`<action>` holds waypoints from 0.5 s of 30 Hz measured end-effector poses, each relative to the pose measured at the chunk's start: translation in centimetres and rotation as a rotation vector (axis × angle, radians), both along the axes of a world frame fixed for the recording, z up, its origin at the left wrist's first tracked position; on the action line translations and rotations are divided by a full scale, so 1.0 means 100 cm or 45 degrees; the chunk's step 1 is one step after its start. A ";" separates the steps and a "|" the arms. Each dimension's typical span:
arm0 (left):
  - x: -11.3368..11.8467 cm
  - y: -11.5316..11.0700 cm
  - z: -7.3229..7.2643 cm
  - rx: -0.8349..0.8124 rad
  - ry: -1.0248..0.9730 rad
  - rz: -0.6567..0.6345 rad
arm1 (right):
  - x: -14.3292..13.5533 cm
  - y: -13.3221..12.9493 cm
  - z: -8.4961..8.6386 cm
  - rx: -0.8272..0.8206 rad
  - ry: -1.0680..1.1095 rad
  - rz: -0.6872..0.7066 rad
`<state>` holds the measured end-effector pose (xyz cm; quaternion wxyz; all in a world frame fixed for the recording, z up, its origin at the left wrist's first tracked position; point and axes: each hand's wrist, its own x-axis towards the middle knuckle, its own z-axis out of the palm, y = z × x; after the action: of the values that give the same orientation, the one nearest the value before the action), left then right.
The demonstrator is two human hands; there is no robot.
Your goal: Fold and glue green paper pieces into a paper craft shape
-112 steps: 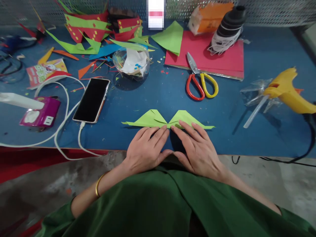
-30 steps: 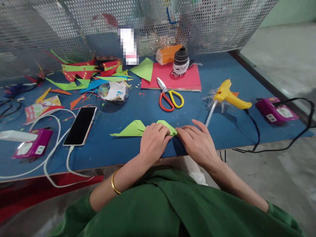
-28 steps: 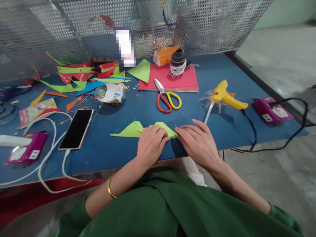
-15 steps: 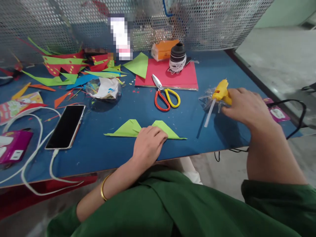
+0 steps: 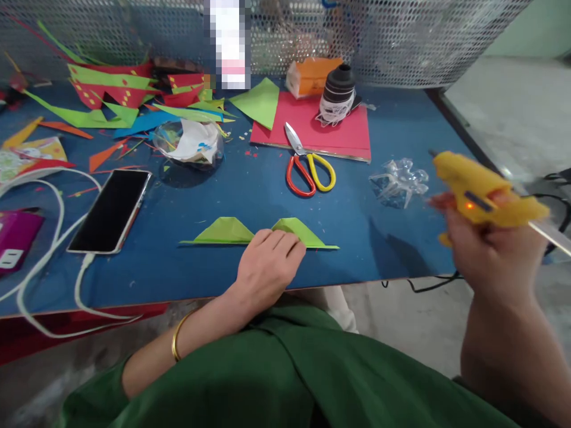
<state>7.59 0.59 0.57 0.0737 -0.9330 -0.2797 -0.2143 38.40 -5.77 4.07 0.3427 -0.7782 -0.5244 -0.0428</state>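
My left hand [image 5: 270, 264] lies over the middle of a folded green paper [image 5: 225, 230] near the table's front edge. Its fingers are bent and closed on the paper, hiding the centre; two peaked parts show on either side. At the right, my right hand [image 5: 491, 249] is wrapped round a yellow glue gun [image 5: 473, 184], raised above the table. The gun's nozzle points to the left, a small orange light glows on its side, and a clear glue stick [image 5: 551, 238] sticks out of its rear. Crumpled clear plastic [image 5: 401, 181] lies left of the gun.
Red-and-yellow scissors [image 5: 307, 160] lie by red card sheets [image 5: 307, 134], which bear a black spool with white string [image 5: 338, 95]. A clear bowl [image 5: 165, 139], coloured paper pieces [image 5: 107, 83], a phone [image 5: 111, 211] and a white cable [image 5: 57, 238] occupy the left.
My right hand has lifted the glue gun off the plastic and moved it right, turning its nozzle to the left. My left hand stays on the green paper. The view has shifted slightly.
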 end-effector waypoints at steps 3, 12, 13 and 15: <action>-0.001 -0.001 -0.002 0.010 -0.019 -0.013 | -0.031 -0.031 -0.001 -0.180 0.323 0.364; -0.002 -0.002 0.000 0.055 -0.009 -0.055 | -0.070 -0.055 -0.014 -0.464 0.235 0.654; -0.002 -0.002 0.001 0.055 -0.001 -0.058 | -0.071 -0.054 -0.013 -0.465 0.215 0.657; -0.002 -0.002 0.001 0.052 0.006 -0.066 | -0.073 -0.051 -0.010 -0.463 0.178 0.662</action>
<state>7.37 0.42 0.67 0.0879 -0.9387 -0.2508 -0.2197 31.06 -10.89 3.11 0.2327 -0.6678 -0.6798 0.1941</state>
